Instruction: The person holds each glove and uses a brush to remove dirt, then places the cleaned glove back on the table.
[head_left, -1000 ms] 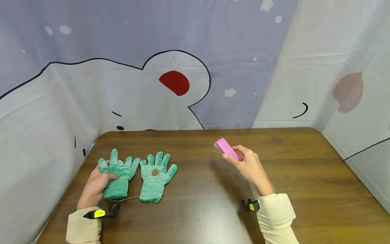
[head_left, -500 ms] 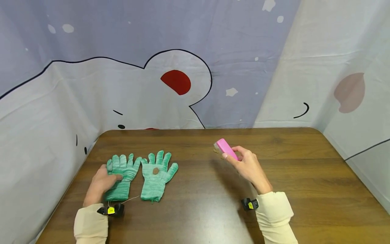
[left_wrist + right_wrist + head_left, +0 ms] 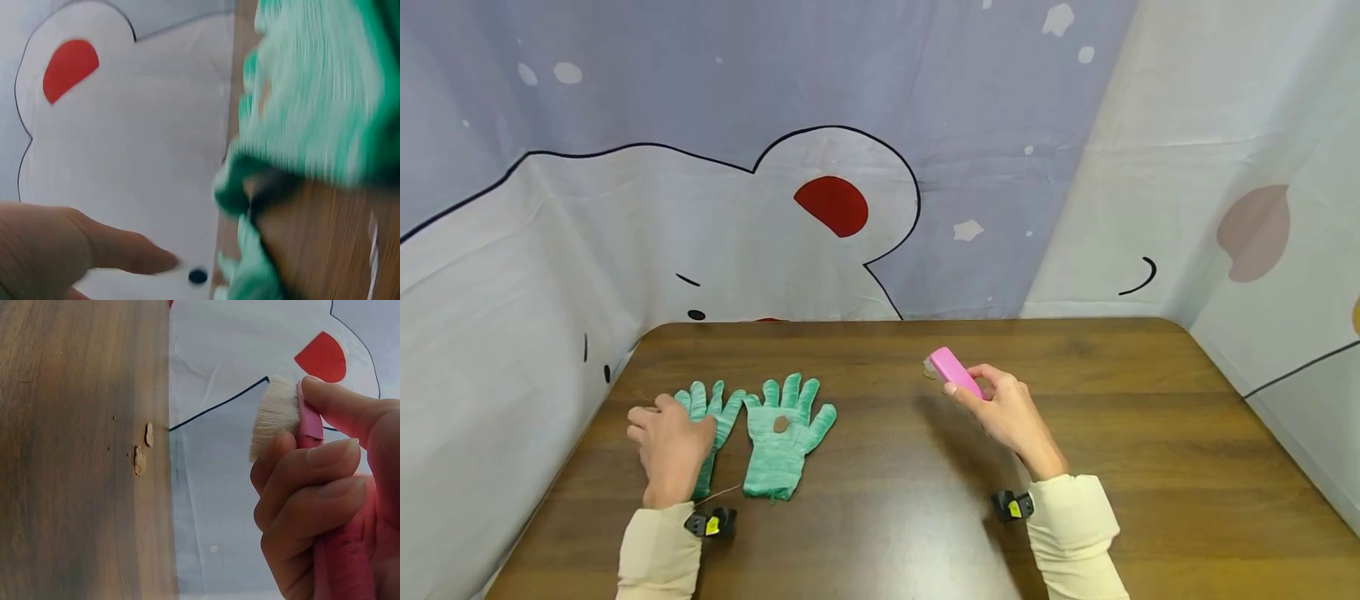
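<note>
My left hand (image 3: 673,442) is over the left green knit glove (image 3: 724,427), covering much of its palm and cuff. Its fingers are spread loosely, and in the left wrist view the thumb (image 3: 119,250) reaches out straight, pinching nothing. Beside it lies the right green glove (image 3: 775,458), flat, with a round brown spot (image 3: 781,424) on its palm. My right hand (image 3: 1011,412) holds a pink brush (image 3: 957,372) in the air, thumb on its back and fingers curled round it. Its pale bristles (image 3: 274,415) point away from the palm.
A thin string (image 3: 718,493) runs between the glove cuffs on the brown wooden table (image 3: 865,517). Small tan flakes (image 3: 139,460) and crumbs lie on the table near the brush. A printed curtain (image 3: 970,167) hangs right behind the far edge.
My left hand has let go of the left glove's side and moved right over it. That glove's bent fingers now lie straighter. The right hand and brush have hardly moved.
</note>
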Demonstrator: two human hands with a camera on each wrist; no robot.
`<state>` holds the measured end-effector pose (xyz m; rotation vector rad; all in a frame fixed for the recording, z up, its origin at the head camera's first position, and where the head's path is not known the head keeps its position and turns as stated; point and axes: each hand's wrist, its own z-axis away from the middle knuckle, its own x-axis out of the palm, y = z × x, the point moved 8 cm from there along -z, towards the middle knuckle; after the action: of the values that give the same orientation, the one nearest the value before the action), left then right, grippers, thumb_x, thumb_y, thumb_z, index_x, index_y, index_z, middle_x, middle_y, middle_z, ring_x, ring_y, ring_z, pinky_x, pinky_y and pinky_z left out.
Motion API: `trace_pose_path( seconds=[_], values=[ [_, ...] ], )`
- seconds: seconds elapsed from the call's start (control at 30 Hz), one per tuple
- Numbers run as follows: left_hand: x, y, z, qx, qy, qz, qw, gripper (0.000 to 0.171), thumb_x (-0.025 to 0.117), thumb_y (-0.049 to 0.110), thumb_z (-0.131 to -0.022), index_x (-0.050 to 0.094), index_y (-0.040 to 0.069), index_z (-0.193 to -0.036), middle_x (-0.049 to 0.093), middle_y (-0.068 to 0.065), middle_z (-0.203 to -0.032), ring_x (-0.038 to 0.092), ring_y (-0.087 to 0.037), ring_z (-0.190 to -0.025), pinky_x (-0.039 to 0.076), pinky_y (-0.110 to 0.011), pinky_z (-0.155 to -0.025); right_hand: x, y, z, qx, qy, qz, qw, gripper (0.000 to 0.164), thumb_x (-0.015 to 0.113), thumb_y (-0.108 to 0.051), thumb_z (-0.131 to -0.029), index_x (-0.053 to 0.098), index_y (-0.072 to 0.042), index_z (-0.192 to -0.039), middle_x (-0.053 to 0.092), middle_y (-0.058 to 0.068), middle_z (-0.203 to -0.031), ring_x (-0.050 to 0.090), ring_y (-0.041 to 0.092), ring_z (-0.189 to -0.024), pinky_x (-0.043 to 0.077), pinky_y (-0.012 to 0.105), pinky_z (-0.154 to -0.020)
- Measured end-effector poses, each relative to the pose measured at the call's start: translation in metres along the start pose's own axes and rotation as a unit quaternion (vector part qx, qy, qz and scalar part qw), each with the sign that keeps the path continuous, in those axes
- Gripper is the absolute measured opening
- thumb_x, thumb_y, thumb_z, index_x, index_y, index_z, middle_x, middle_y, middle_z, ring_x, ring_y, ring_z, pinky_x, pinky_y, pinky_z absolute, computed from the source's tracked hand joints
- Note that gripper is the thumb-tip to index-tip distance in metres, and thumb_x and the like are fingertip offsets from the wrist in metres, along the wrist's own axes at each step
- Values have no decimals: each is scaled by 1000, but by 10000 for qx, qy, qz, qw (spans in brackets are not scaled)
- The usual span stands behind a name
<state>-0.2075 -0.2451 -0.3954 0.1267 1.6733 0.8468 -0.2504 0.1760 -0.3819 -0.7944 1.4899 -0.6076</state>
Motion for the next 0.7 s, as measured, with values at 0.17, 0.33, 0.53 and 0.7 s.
trace_pose_path(
  seconds=[0.17,0.33,0.53,0.7],
  values=[
    [16,24,8,455,-364,154,9982,34,55,25,-89,53,-8,-83,48,-23,-75,48,-36,-66,41,-42,-55,2,2,0,14,-21,-35,10000,40,67,-39,-82,60,-9,-107,67,12,-78,57,17,-57,45,30,-49],
    [42,35,19,572,-1192,-79,9912,55,61,45,-84,32,13,-51,20,3,-47,24,-12,-39,25,-26,-39,1,2,0,-33,-33,-71,10000,40,68,-36,-82,60,-6,-107,67,14,-78,57,17,-57,45,30,-48],
    [60,31,19,362,-1498,-432,9871,49,60,51,-83,46,9,-61,29,0,-52,35,-16,-45,27,-27,-39,-1,2,-1,-66,-3,3,10000,40,69,-36,-81,60,-5,-107,67,10,-77,55,14,-55,44,29,-48],
    [72,24,19,227,-1694,-488,9841,53,55,50,-86,59,-2,-94,42,-7,-58,39,-18,-46,28,-28,-39,2,3,-1,-17,-74,36,10000,40,69,-37,-81,60,-7,-107,66,11,-77,54,13,-55,44,29,-48]
  ],
)
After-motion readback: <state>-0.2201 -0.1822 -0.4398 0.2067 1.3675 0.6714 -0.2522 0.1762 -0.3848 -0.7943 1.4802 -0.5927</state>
